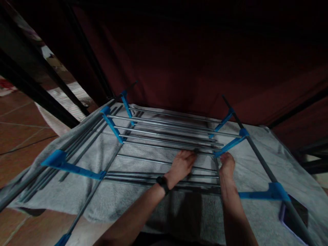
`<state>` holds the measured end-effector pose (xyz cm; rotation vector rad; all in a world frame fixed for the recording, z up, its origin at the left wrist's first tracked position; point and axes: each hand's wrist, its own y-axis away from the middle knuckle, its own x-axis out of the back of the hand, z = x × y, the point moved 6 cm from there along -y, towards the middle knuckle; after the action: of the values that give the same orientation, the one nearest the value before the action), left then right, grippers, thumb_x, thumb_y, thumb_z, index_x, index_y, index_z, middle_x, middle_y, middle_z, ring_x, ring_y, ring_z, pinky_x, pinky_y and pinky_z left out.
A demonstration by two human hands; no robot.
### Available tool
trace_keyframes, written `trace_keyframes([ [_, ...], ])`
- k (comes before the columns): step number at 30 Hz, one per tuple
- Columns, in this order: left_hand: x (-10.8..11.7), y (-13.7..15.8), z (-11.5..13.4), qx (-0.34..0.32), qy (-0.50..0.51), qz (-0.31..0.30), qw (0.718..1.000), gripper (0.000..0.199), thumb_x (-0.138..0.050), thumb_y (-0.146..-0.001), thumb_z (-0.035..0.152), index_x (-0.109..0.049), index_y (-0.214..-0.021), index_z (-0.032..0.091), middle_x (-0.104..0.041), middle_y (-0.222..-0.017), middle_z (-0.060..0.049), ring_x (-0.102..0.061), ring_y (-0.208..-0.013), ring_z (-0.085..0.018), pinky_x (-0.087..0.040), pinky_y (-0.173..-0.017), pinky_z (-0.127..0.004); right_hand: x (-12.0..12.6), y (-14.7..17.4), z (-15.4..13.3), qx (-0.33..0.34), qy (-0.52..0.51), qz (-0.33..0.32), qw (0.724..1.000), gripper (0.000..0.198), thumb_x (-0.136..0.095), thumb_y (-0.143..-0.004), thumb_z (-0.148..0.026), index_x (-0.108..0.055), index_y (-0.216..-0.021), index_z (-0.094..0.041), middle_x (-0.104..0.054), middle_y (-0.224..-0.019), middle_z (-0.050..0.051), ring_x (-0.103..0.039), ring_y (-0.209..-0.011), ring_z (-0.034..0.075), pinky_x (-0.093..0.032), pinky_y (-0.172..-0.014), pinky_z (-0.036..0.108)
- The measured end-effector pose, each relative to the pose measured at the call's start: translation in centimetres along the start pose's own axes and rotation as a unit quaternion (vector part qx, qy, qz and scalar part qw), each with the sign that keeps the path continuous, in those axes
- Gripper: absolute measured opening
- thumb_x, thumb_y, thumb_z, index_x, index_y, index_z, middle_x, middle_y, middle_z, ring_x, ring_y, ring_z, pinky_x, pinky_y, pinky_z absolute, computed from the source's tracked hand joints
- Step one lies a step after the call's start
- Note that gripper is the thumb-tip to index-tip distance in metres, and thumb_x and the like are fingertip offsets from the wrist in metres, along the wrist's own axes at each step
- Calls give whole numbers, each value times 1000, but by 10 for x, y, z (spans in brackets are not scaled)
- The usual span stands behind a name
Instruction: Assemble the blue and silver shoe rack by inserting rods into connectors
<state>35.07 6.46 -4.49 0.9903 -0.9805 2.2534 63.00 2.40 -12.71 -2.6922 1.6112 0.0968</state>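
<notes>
a phone [299, 206] is laid at the near right of a blue-jointed metal rack [156, 133], which is set on grey cloth [256, 174]. inside the rack, the left hand [181, 164] is curled over thin rods [143, 159]; at the rack's right bracket [232, 145], the right hand [227, 165] is bent — whether anything is grasped cannot be told for either. apparently unfitted tubes [83, 152] are laid left of the rack. toward its far end, crossbars [123, 118] seem seated — the near ones are probably left to fit.
</notes>
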Motion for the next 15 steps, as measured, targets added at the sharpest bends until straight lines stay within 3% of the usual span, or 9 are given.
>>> trace_keyframes([
  [1, 25, 22, -27, 75, 20, 73, 994, 28, -44, -99, 22, -69, -111, 23, -71, -112, -7, -63, -108, -19, -47, -100, -34, 1, -5, 2, -31, -31, 11, 999, 15, -48, -73, -36, -54, -78, -22, -58, -74, -2, -54, -66, 13, -44, -61, 26],
  [2, 53, 46, -57, 162, 33, 171, 971, 26, -44, -99, 26, -70, -104, 21, -71, -103, -7, -63, -102, -20, -48, -96, -34, 0, -10, 4, -60, -62, 19, 996, 13, -49, -73, -35, -51, -76, -23, -57, -72, -2, -52, -60, 12, -42, -56, 25],
  [3, 84, 71, -88, 246, 42, 283, 926, 26, -45, -99, 29, -69, -101, 19, -69, -100, -8, -62, -99, -21, -49, -93, -34, -3, -15, 5, -83, -87, 21, 993, 12, -50, -72, -35, -48, -73, -23, -57, -70, -2, -49, -55, 11, -39, -51, 24],
  [5, 137, 118, -143, 375, 42, 463, 802, 24, -48, -97, 33, -64, -102, 17, -65, -101, -7, -60, -98, -21, -48, -92, -34, -11, -23, 5, -94, -107, 19, 990, 14, -49, -73, -35, -41, -69, -24, -57, -67, -2, -43, -48, 10, -32, -43, 23],
  [7, 177, 148, -183, 451, 18, 576, 681, 17, -50, -93, 28, -59, -101, 16, -61, -104, -6, -56, -104, -19, -44, -100, -34, -20, -28, 6, -88, -108, 25, 990, 15, -47, -75, -36, -40, -68, -25, -57, -64, -2, -40, -45, 11, -29, -41, 24],
  [8, 191, 151, -200, 462, 20, 590, 662, 17, -45, -93, 25, -56, -102, 16, -59, -106, -6, -54, -106, -19, -43, -102, -34, -24, -28, 7, -86, -108, 30, 990, 16, -46, -76, -38, -42, -68, -25, -56, -62, -2, -40, -45, 11, -30, -41, 24],
  [10, 207, 147, -226, 474, 48, 580, 661, 19, -40, -95, 27, -55, -94, 16, -58, -95, -4, -55, -96, -18, -46, -97, -34, -29, -27, 12, -71, -101, 33, 992, 18, -45, -77, -40, -49, -70, -24, -56, -61, -2, -45, -47, 13, -34, -43, 25],
  [15, 193, 137, -269, 560, 114, 457, 682, 57, -22, -96, 59, -57, -78, 18, -55, -69, -4, -56, -73, -22, -51, -75, -39, -31, -27, 17, -12, -85, 13, 996, 27, -44, -76, -49, -53, -72, -23, -57, -61, -2, -56, -56, 16, -44, -52, 28],
])
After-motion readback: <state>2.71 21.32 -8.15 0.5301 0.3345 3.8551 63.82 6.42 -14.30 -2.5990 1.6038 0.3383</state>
